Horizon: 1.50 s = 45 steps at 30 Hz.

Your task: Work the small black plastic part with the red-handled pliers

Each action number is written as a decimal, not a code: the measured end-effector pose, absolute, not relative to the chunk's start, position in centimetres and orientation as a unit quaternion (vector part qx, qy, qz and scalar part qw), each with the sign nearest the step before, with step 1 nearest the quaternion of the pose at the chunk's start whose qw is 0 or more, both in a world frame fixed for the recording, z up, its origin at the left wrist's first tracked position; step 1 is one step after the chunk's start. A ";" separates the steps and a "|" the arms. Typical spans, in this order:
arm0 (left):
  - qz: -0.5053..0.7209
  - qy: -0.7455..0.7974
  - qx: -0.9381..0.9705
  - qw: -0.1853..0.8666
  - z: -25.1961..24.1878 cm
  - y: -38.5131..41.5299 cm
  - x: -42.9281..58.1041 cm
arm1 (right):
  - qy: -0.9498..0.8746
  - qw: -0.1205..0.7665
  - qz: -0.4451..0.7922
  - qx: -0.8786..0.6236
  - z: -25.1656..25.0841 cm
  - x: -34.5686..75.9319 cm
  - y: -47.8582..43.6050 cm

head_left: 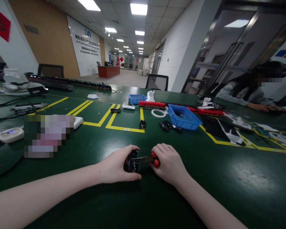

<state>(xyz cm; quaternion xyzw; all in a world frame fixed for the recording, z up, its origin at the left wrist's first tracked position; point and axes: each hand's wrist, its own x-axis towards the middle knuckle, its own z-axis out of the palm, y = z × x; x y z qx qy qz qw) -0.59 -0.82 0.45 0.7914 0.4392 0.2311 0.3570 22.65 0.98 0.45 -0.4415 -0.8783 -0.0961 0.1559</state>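
Observation:
Near the front of the green table, my left hand point(119, 165) is wrapped round a small black plastic part point(131, 162), thumb below and fingers above it. My right hand point(169, 163) is closed on the red handles of a pair of pliers point(145, 159). The pliers point left, and their dark jaws reach the black part between my left thumb and fingers. Whether the jaws grip it or only touch it, I cannot tell. Ahead of my hands lie a bundle of black pieces point(165, 125) and a single small black piece point(142, 124).
A blue bin point(184, 122) stands ahead to the right, with a white ring point(158, 113) beside it and a smaller blue bin point(136, 99) behind. Red strips point(152, 104) lie across the table point(97, 197). Cables and a white device point(11, 135) are at left. Another person point(243, 89) sits at right.

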 end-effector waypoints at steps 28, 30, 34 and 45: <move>0.208 0.432 0.822 0.309 1.3 -1.0 -0.7 | -0.893 0.173 -0.083 -0.406 0.5 23.9 1.4; 0.205 0.430 0.823 0.308 1.3 -0.9 -0.7 | -0.893 0.168 -0.084 -0.408 0.6 23.9 1.3; 0.203 0.426 0.828 0.302 0.9 -0.7 -0.8 | -0.894 0.164 -0.087 -0.407 0.7 23.9 1.3; 0.196 0.424 0.833 0.297 0.8 -0.3 -0.7 | -0.900 0.183 -0.084 -0.386 0.5 23.8 1.4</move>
